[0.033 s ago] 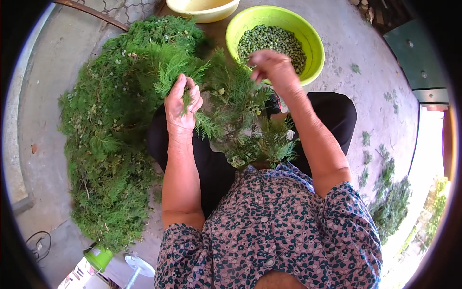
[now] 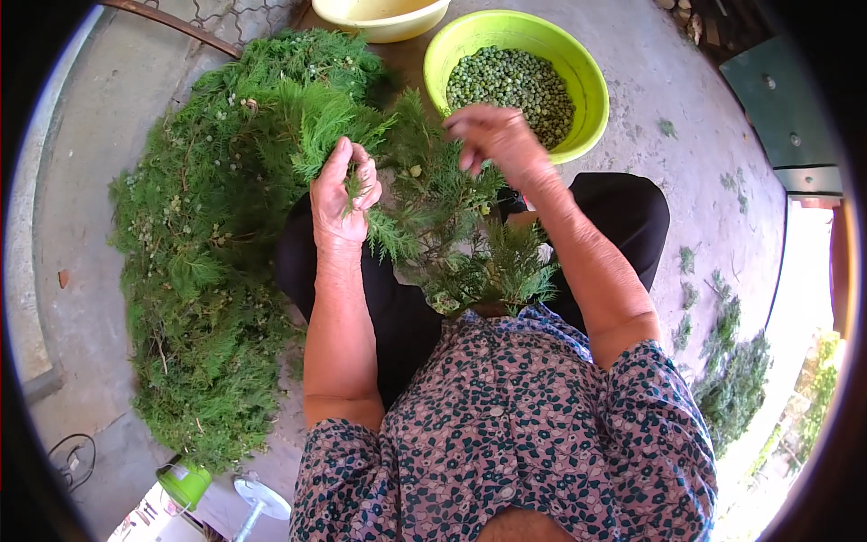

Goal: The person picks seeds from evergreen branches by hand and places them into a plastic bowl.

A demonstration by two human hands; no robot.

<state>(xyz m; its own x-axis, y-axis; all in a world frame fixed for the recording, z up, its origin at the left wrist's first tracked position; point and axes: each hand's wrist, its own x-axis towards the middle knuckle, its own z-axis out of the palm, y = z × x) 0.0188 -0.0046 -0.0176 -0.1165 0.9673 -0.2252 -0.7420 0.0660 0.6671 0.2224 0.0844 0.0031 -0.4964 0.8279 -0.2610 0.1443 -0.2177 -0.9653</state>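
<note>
Pinching a green sprig (image 2: 351,189) in the left hand (image 2: 336,200); with a leafy heap (image 2: 203,244) left of that grip; with the right hand (image 2: 504,144) to its right, curled, too blurred to tell if clamped; with a lime-green basin (image 2: 589,88) of berries (image 2: 517,86) beyond.

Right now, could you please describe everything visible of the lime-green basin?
The lime-green basin is round and open, with a smooth, plastic-looking wall. It sits upright on the grey floor, right of the pale yellow basin, partly filled with small green berries. The right hand hides part of its near rim; whether they touch is unclear.
</note>
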